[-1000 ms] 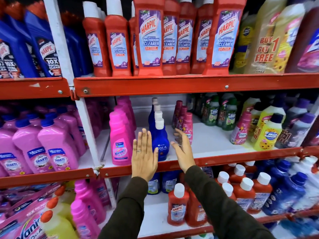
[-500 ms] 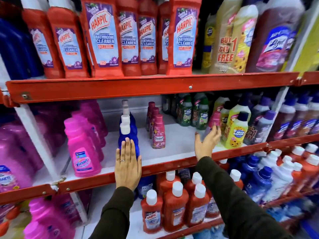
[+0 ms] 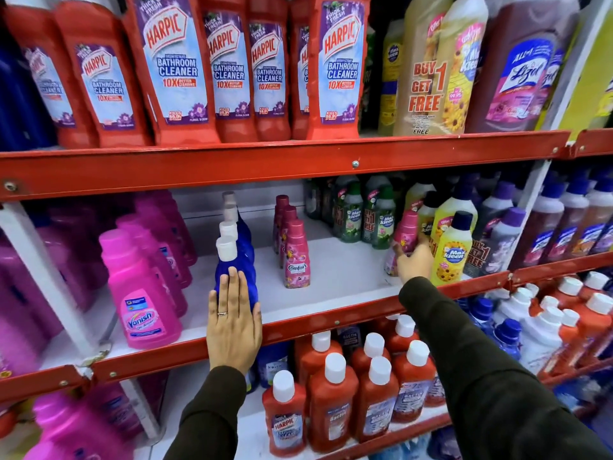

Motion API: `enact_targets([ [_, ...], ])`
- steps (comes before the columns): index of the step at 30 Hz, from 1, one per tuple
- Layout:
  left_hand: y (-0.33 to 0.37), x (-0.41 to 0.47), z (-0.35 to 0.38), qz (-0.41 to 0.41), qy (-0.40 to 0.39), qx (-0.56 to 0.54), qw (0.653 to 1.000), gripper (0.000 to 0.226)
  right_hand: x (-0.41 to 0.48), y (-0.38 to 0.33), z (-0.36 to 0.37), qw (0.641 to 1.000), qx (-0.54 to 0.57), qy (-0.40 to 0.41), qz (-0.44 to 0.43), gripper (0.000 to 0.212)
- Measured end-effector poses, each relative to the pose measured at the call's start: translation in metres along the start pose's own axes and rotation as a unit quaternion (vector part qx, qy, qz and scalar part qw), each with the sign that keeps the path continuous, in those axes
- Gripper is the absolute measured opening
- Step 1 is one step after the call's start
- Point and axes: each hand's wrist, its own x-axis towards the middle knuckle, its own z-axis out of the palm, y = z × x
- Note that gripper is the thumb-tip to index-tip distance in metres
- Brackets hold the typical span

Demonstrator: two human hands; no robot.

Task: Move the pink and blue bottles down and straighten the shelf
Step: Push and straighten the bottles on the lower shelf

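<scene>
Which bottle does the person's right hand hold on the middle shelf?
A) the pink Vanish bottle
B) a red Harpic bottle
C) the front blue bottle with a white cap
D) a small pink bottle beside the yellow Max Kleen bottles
D: the right hand is closed around a small pink bottle next to the yellow Max Kleen bottle; the left hand lies flat on the blue bottle.

Right hand (image 3: pixel 414 260) has been carried from beside the blue bottle (image 3: pixel 237 260), past the Comfort row (image 3: pixel 296 257), to the right part of the middle shelf (image 3: pixel 331 322). It is now wrapped around a lone pink bottle (image 3: pixel 405 235), which is tilted left beside the yellow Max Kleen bottle (image 3: pixel 452 250). The view has been swung to the right; the left upright post is now at the frame's left edge.
</scene>
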Motion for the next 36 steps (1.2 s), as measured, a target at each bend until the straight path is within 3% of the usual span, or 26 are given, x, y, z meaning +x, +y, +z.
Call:
enact_targets([
  [16, 0.000, 0.000, -0.002, -0.002, -0.004, 0.014, 1.000, 0.072, -0.100, -0.058, 0.024, 0.989, 0.056, -0.054, -0.122, 0.058],
  [25, 0.001, 0.000, -0.004, -0.006, -0.012, 0.022, 1.000, 0.071, -0.149, -0.065, 0.058, 0.980, 0.038, -0.144, -0.134, 0.060],
  [36, 0.001, 0.000, -0.005, -0.010, -0.013, 0.012, 1.000, 0.072, -0.162, -0.059, 0.067, 0.980, -0.004, -0.157, -0.125, 0.063],
])
